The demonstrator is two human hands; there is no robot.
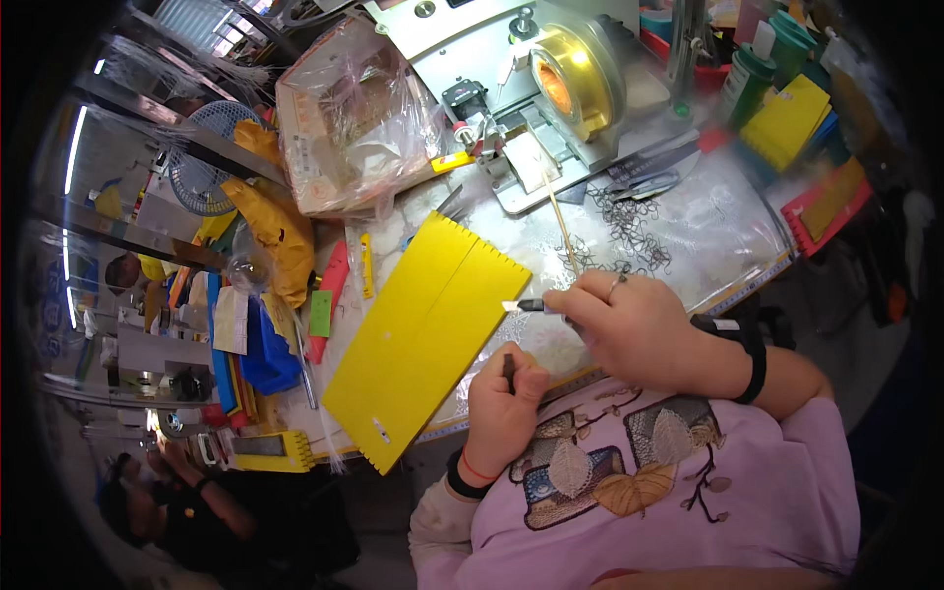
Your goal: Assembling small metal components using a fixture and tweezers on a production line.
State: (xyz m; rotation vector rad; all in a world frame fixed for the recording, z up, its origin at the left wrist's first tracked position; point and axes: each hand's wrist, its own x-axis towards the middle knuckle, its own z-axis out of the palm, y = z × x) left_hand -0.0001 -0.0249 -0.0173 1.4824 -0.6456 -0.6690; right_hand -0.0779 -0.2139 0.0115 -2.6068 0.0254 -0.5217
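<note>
My right hand [634,320] is closed around a small black tool [532,306] with a whitish tip that points left, toward the yellow board's edge. A thin wooden stick [563,221] runs from the machine's white plate down to my right fingers; whether they grip it I cannot tell. Below and to the left, my left hand [506,393] is closed, with a small dark brown piece [509,372] pinched at the thumb. The yellow board [428,339], notched along its short ends, lies flat just left of both hands. Many dark curved wire-like bits [634,231] lie scattered beyond my right hand.
A bench machine [516,118] with a gold wheel [575,84] stands at the back. Left of it sits a plastic-lined box [354,128]. A yellow cutter [452,162], a blue bin [267,349] and green bottles [747,84] surround the work. Another person [187,492] sits at lower left.
</note>
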